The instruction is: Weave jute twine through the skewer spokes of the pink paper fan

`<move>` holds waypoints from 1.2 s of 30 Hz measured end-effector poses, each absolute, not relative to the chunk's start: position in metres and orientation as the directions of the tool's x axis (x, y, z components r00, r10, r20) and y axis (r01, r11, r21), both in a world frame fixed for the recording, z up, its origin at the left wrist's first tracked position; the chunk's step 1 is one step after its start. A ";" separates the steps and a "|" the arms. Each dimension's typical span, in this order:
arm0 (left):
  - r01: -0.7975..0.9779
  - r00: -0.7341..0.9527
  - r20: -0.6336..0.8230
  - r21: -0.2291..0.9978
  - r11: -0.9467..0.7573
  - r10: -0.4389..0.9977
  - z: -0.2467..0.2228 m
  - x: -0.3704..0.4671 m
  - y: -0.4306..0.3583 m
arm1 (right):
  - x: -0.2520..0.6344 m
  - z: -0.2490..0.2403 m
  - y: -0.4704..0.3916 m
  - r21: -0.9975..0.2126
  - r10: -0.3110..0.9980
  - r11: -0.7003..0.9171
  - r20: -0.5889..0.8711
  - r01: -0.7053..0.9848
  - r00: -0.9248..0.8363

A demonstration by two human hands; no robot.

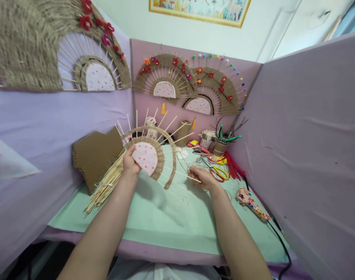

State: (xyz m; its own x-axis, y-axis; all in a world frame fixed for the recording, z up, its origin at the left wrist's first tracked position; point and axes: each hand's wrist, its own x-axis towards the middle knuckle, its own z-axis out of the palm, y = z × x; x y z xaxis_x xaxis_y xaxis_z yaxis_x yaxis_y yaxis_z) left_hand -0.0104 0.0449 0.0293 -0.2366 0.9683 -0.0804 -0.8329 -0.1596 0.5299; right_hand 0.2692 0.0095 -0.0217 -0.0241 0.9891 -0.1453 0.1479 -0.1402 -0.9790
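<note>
My left hand (pixel 131 160) grips a half-round fan (pixel 146 157) by its pink, red-dotted centre, holding it tilted above the table. Thin wooden sticks spread outward from this centre. Brown twine is woven close around it, and a second woven twine band (pixel 174 155) arches farther out across the sticks. At the fan's right side, my right hand (pixel 202 177) has its fingers pinched together on a strand of twine (pixel 183 162) that leads toward the outer band. One stick end passes by these fingers. The fingertips are small in view.
A bundle of sticks (pixel 107 182) and cardboard (pixel 97 149) lie at left. Scissors (pixel 219 174), red fuzzy stems (pixel 234 165), a twine spool (pixel 183 132) and a can of tools (pixel 220 147) stand or lie behind. A glue gun (pixel 251 202) with a cord rests at right. Finished fans (pixel 165 64) hang on the partition.
</note>
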 end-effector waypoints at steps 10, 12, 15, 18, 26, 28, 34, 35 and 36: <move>-0.829 -0.352 -0.022 0.471 -0.301 0.936 0.030 -0.027 0.045 | 0.313 -0.023 0.018 -0.881 0.708 -0.095 0.267 0.463 0.653; -0.807 -0.361 -0.027 0.510 -0.298 0.932 0.030 -0.026 0.044 | 0.316 -0.024 0.014 -0.803 0.670 -0.145 0.350 0.577 0.655; -0.788 -0.347 -0.053 0.558 -0.260 0.936 0.030 -0.020 0.042 | 0.311 -0.026 0.013 -0.697 0.707 -0.191 0.391 0.691 0.589; -0.814 -0.249 -0.081 0.557 -0.163 0.965 0.029 -0.009 0.040 | 0.297 -0.022 0.015 -0.699 0.722 0.029 0.509 0.714 0.469; -0.801 0.022 -0.160 0.588 0.113 0.987 0.020 0.017 0.034 | 0.237 -0.002 -0.001 -0.865 0.891 0.454 0.447 -0.216 0.080; -0.791 0.042 -0.172 0.596 0.138 0.984 0.018 0.021 0.033 | 0.229 -0.001 -0.006 -0.859 0.912 0.394 0.410 -0.328 0.023; -0.807 -0.077 -0.159 0.590 0.032 0.984 0.019 0.017 0.038 | 0.230 -0.002 -0.009 -0.875 0.926 0.376 0.365 -0.306 0.095; -0.810 -0.099 -0.159 0.586 0.013 0.982 0.019 0.016 0.039 | 0.231 -0.002 -0.009 -0.885 0.932 0.360 0.354 -0.295 0.074; -0.812 -0.115 -0.161 0.584 0.000 0.980 0.019 0.014 0.040 | 0.232 -0.002 -0.009 -0.897 0.940 0.335 0.338 -0.289 0.040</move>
